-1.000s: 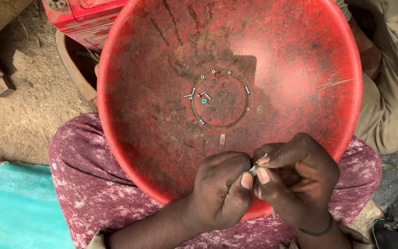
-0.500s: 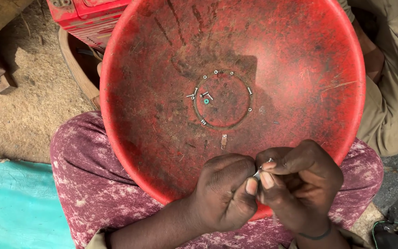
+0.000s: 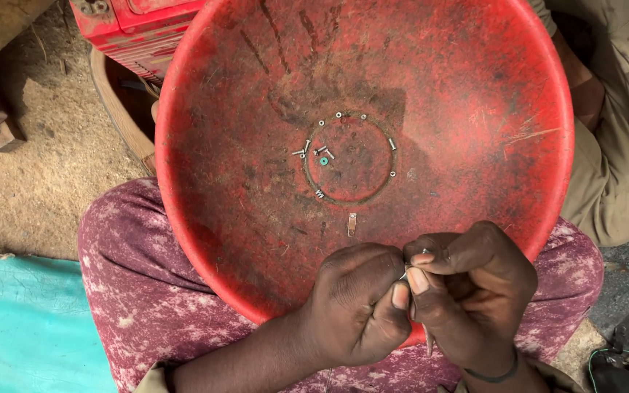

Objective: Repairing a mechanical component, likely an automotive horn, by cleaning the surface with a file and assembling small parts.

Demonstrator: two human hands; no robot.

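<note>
Now | both hands curled, fingertips pinching apparently one small metal part (image 3: pixel 406 274) | over red basin (image 3: pixel 256 240)

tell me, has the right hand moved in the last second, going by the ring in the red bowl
No. The right hand sits below and right of the ring in the red bowl, as before, fingertips pinched against the left hand.

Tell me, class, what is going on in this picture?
A person sits with a large red bowl on their lap. The left hand and right hand meet over the near rim, pinching a small metal part between the fingertips; what it is cannot be told. Small screws and washers lie around the ring at the bowl's bottom. Another person's arm shows at the right.
</note>
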